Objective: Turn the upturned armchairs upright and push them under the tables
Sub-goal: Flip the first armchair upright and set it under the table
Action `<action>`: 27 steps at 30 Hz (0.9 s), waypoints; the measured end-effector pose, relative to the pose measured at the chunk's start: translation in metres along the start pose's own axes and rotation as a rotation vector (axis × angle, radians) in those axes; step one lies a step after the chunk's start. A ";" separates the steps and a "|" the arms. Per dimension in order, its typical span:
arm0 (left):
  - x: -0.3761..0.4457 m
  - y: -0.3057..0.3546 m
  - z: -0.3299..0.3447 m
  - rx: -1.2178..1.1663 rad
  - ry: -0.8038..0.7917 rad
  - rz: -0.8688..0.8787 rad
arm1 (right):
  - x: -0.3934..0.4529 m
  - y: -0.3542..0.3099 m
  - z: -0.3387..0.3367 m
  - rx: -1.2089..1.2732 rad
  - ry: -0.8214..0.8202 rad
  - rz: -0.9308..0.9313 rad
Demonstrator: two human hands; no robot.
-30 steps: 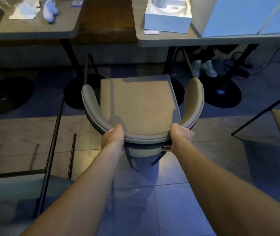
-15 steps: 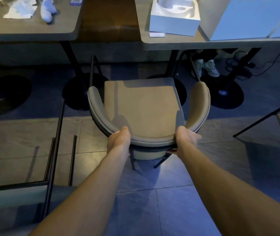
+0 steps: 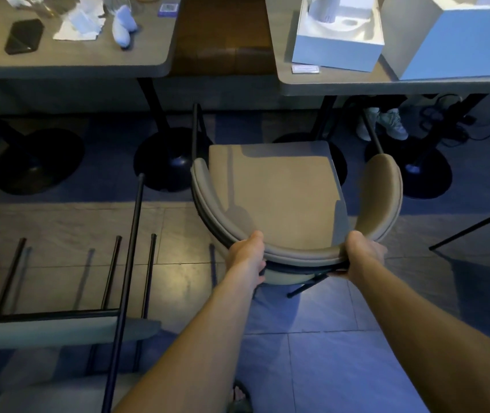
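Armchair [image 3: 279, 189]: upright, facing the gap between two tables, front edge short of the right table [image 3: 342, 81]. Left hand [image 3: 245, 257] and right hand [image 3: 363, 253] clamped on its backrest. Step: pushing in. Next: steer right (table base nearby).

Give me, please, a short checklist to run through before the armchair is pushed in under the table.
1. Armchair upright, seat up: ok.
2. Left hand and right hand both gripping the curved backrest: ok.
3. Chair lined up with a table: not ok; it faces the gap between the left table and the right table.
4. Path clear of the round table bases: cannot tell; they sit close on both sides.
5. Upturned chair at left kept clear: ok, apart.
6. Shoes under the right table: not ok, someone's feet there.
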State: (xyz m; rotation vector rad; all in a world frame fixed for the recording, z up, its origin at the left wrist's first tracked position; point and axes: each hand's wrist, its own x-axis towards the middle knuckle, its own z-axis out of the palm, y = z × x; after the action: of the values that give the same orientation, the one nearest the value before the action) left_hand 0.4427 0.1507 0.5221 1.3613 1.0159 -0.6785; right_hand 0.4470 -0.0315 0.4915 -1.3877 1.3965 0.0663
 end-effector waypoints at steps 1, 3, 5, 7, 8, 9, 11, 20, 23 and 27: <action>-0.002 -0.001 0.002 0.015 -0.019 -0.002 | 0.007 0.000 -0.003 -0.004 0.007 0.008; -0.004 -0.008 0.006 0.055 -0.055 -0.030 | 0.022 0.000 -0.012 -0.021 0.029 0.028; -0.011 -0.013 0.011 0.105 -0.138 -0.084 | 0.032 -0.004 -0.021 -0.043 0.034 0.044; -0.022 -0.017 0.015 0.138 -0.257 -0.126 | 0.033 -0.010 -0.034 -0.078 0.055 0.048; -0.027 -0.019 0.017 0.137 -0.315 -0.152 | 0.032 -0.014 -0.040 -0.103 0.062 0.042; -0.030 -0.022 0.018 0.143 -0.358 -0.173 | 0.032 -0.016 -0.046 -0.129 0.063 0.037; -0.033 -0.027 0.020 0.178 -0.426 -0.191 | 0.032 -0.019 -0.057 -0.158 0.049 0.035; -0.035 -0.049 -0.014 0.108 -0.433 -0.052 | 0.023 0.007 -0.051 0.056 0.187 -0.016; -0.028 -0.063 -0.060 0.032 -0.328 -0.021 | 0.006 0.051 -0.034 0.138 0.243 0.016; -0.011 -0.087 -0.133 -0.009 -0.209 -0.026 | -0.035 0.130 0.025 0.024 -0.069 0.107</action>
State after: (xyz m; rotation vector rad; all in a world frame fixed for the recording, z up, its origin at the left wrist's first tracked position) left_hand 0.3367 0.2678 0.5025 1.2423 0.8694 -0.8174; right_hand 0.3573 0.0489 0.4261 -1.2787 1.4084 0.1656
